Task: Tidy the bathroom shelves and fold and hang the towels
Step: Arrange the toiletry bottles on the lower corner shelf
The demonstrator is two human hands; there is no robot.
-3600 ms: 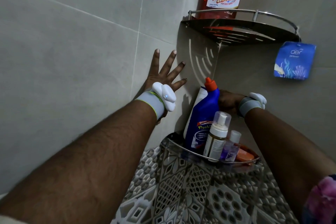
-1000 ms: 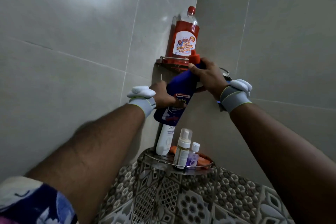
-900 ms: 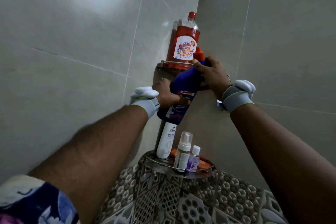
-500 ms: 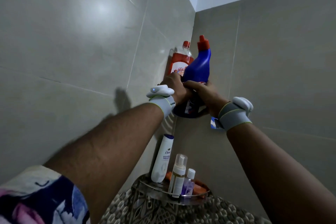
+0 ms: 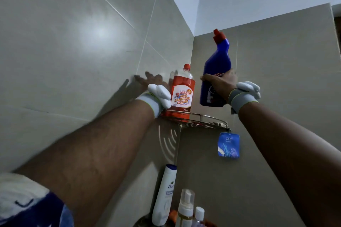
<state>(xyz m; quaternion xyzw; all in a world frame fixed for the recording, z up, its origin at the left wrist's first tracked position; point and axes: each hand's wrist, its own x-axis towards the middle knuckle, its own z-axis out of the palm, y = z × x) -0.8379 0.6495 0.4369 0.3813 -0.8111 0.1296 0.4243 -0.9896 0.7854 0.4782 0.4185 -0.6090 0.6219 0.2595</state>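
My right hand point(image 5: 220, 84) grips a blue cleaner bottle point(image 5: 216, 66) with a red cap, upright in the air above the right part of the upper metal corner shelf point(image 5: 203, 122). On that shelf stands a red sanitizing cleaner bottle point(image 5: 181, 94) in the corner. My left hand point(image 5: 151, 81) is spread flat against the tiled wall just left of the red bottle, holding nothing. The lower corner shelf is mostly below the frame; a white body wash bottle point(image 5: 164, 195), a pump bottle point(image 5: 185, 208) and a small clear bottle point(image 5: 199, 215) rise from it.
A blue air freshener pouch point(image 5: 228, 144) hangs from the upper shelf's right end. Grey tiled walls meet in the corner behind the shelves. No towels are in view.
My left hand let go of the blue bottle and moved left onto the wall. My right hand lifted the blue bottle off the upper shelf, up and right.
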